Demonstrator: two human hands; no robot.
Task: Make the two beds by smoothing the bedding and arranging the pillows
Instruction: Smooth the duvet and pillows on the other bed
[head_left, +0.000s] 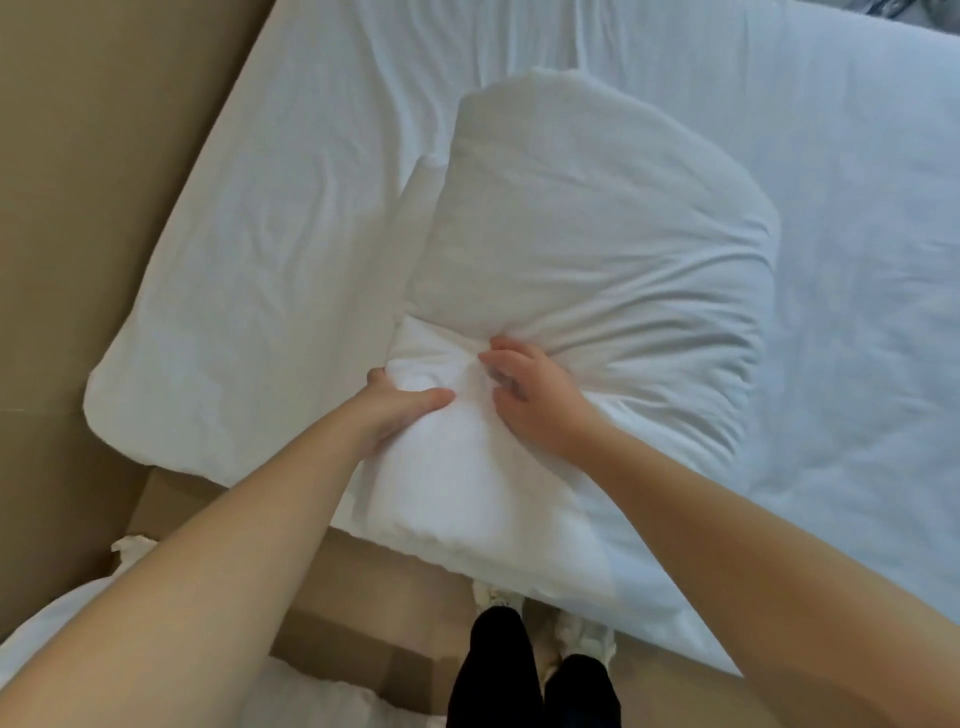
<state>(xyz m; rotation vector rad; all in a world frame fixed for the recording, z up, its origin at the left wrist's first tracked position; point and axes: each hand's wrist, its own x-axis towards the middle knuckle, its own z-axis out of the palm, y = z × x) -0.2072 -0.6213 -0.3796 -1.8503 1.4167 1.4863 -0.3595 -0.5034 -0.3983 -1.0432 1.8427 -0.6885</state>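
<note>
White cotton, bunched and brightest at the near end: that is the pillow (597, 234), lying on the bed (831, 260) with its near end over the mattress edge, straight in front of the person. The left hand (400, 410) grips that end from the side, thumb flat on top and fingers wrapped out of sight under the cloth. The right hand (530, 395) sits just beside it, fingers curled and pinching a gather of the case, from which deep creases fan out to the right. Beyond the hands the pillow swells into a fat, rounded hump, greyer than the gathered end, and its far corner is soft and blunt.

Under it, the sheet is white with a faint blue cast. It is rumpled with long shallow wrinkles on the left and smoother on the right. The mattress has a rounded corner (104, 400) at the left.

At the person's feet, black trousers (493, 670) and pale shoes (582, 634) stand on a tan floor (374, 587) tight against the bed's edge. White bedding (47, 639) of the second bed shows at the lower left, partly behind the left forearm. A plain tan surface (78, 182) runs along the mattress's left side, whether wall or headboard I cannot tell. Something grey (909, 10) shows at the far right corner, too blurred to name.
</note>
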